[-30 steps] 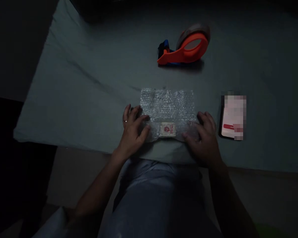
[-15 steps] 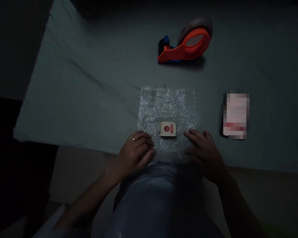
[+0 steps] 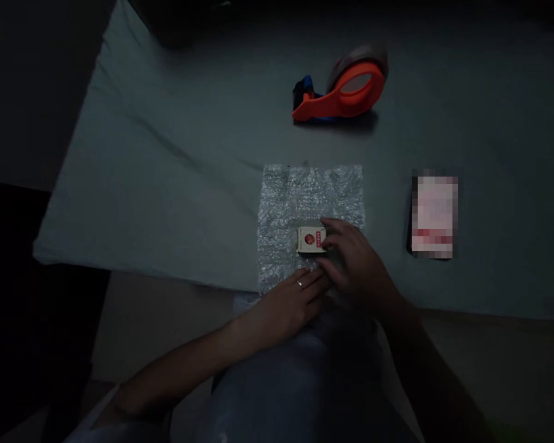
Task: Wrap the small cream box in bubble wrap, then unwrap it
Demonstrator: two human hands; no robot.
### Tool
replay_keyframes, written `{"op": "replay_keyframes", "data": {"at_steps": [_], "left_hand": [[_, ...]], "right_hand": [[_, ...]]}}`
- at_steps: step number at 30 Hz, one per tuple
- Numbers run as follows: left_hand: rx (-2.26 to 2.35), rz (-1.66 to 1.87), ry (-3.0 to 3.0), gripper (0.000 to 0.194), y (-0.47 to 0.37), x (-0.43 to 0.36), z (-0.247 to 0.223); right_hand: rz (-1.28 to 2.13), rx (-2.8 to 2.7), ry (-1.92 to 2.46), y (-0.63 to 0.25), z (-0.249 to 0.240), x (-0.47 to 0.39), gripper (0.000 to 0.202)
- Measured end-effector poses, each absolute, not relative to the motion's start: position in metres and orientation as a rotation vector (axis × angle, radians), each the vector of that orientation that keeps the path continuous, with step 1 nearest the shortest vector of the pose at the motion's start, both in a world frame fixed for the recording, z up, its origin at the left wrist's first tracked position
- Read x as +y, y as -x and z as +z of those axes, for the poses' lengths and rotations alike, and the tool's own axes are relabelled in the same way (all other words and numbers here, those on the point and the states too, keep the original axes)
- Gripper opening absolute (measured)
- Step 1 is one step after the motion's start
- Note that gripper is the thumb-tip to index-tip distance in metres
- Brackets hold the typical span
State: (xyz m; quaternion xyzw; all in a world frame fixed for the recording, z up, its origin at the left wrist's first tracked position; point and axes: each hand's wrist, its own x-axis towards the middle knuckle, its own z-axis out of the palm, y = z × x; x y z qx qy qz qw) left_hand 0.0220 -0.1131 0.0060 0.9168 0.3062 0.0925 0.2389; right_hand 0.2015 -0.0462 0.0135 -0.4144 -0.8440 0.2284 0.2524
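A small cream box [image 3: 311, 240] with red print lies on a square sheet of bubble wrap [image 3: 284, 203] at the table's near edge. My right hand [image 3: 355, 261] reaches in from the right with fingers apart. Its fingertips are at the box's right end, one of them apparently touching it. Across the near edge of the bubble wrap lies my left hand [image 3: 298, 298], a ring on one finger. Its fingers stretch out to the right, just below the box, and their tips come close to my right thumb. Dim light obscures what the left fingertips touch.
An orange and blue tape dispenser [image 3: 341, 98] with a roll of tape lies farther back. On the right is a dark-edged flat object [image 3: 434, 215], its face pixelated. A pale cloth [image 3: 175, 203] covers the table, whose near edge runs by my lap.
My left hand has slid right from the sheet's left side to below the box. My right hand has moved left and up to the box's right end. The box stays on the bubble wrap.
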Motion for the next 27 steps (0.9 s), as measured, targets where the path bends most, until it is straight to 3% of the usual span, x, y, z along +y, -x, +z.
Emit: {"op": "replay_keyframes", "data": {"at_steps": [4,10,14,20,27], "left_hand": [[0.859,0.266,-2.488,0.026,-0.018,-0.109,0.008],[0.935,0.321,-2.425,0.024,-0.007,-0.101,0.008],[0.94,0.343,-2.408,0.023,-0.008,-0.098,0.01],[0.997,0.291,-2.379,0.039,-0.014,-0.1,0.011],[1.016,0.291,-2.43,0.034,-0.02,-0.107,0.008]], "right_hand": [[0.652,-2.211,1.18,-0.205,0.011,-0.041,0.014],[0.339,-1.981,1.426,-0.263,0.024,-0.057,0.016],[0.415,-1.91,1.562,-0.286,0.017,-0.072,0.015],[0.475,-2.032,1.498,-0.289,0.007,-0.07,0.022],[0.329,-1.954,1.44,-0.272,0.025,-0.056,0.016]]}}
